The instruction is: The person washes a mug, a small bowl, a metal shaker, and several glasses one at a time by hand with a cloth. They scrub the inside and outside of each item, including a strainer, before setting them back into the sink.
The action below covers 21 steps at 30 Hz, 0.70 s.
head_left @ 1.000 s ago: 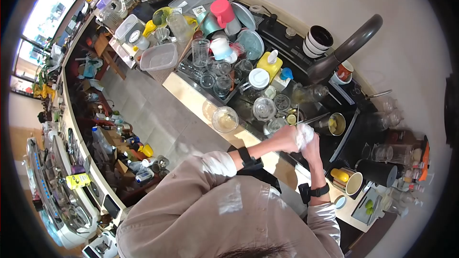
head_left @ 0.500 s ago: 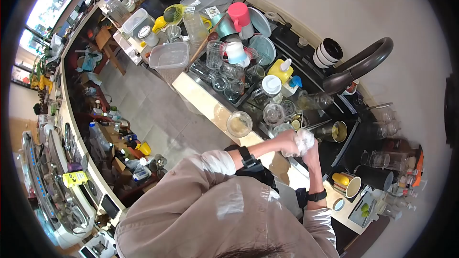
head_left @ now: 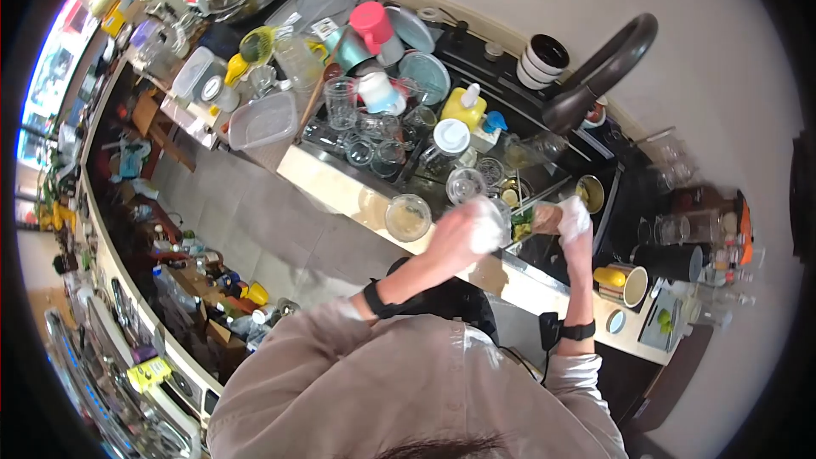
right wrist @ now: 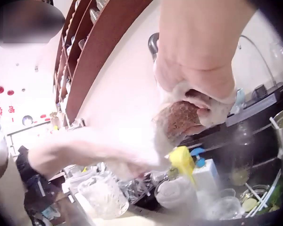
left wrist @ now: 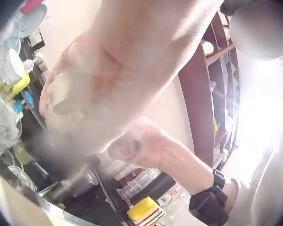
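Both hands are foamy and held apart over the dark sink [head_left: 544, 248]. My right hand [head_left: 575, 221] grips a brown, rough-textured scrubbing pad [head_left: 546, 219]; in the right wrist view the pad [right wrist: 181, 120] shows between lathered fingers. White lather covers my left hand [head_left: 472, 228], which is blurred by motion near the sink's front edge. In the left wrist view the back of the left hand [left wrist: 80, 101] hides its fingers, and I cannot tell whether it holds anything. A glass jar [head_left: 466, 185] stands just beyond it, and a clear bowl [head_left: 409, 218] sits on the ledge to its left.
Glass mugs [head_left: 361, 149] crowd the left of the sink, beside a yellow pump bottle [head_left: 465, 108]. A dark curved faucet [head_left: 625, 64] arches over the back. Right of the sink are a metal cup [head_left: 591, 193] and a container with a yellow item [head_left: 609, 277].
The hands were together in one mass of foam; now the left has swung left, away from the right. The brown pad has come into sight at the right hand. The head view has shifted.
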### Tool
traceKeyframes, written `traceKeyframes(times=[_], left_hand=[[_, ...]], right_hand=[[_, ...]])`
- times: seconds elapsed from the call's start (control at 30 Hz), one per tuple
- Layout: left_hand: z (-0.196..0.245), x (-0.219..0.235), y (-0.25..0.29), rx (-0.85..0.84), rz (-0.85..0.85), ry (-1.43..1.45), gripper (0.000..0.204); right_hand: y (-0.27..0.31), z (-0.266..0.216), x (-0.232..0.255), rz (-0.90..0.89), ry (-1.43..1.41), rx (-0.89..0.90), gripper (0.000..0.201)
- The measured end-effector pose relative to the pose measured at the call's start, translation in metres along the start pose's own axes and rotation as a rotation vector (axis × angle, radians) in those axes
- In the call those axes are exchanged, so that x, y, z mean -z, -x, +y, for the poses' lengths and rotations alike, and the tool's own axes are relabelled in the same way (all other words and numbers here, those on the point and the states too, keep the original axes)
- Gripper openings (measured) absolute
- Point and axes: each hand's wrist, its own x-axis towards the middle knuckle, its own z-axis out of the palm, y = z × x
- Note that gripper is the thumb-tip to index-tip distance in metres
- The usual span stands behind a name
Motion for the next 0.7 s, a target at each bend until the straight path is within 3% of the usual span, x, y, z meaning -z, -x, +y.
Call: traceKeyframes(times=[0.03,0.07,0.13,0.23,0.33,0.47,0.7], left_hand=[[-0.006,0.013,0.005,0.013,0.025,-0.059,0.023],[-0.010,0.024,0.010,0.025,0.052,-0.118,0.029],[0.015,0.052,0.013,0.435,0.204,0.130,0.045],[-0.004,0.065,0.031,0.404,0.301,0.092,0.057],[-0.021,0.064,0.046,0.416,0.332,-0.050,0.060],[-0.022,0.052,0.051,0.488,0.421,0.032,0.064],[-0.014,0.044,0.050,0.457,0.466,-0.180,0.063]], right_hand=[[-0.006,0.026,0.010,0.028,0.139,0.123,0.027],[-0.007,0.047,0.018,0.045,0.174,-0.026,0.025],[-0.011,0.101,0.029,0.015,0.504,0.169,0.020],[-0.008,0.133,0.030,-0.152,0.786,0.200,0.016],[-0.010,0.131,0.020,-0.208,0.859,0.147,0.014],[-0.015,0.135,0.012,-0.351,0.940,0.051,0.013],[-0.016,0.183,0.017,-0.453,0.935,0.168,0.016]])
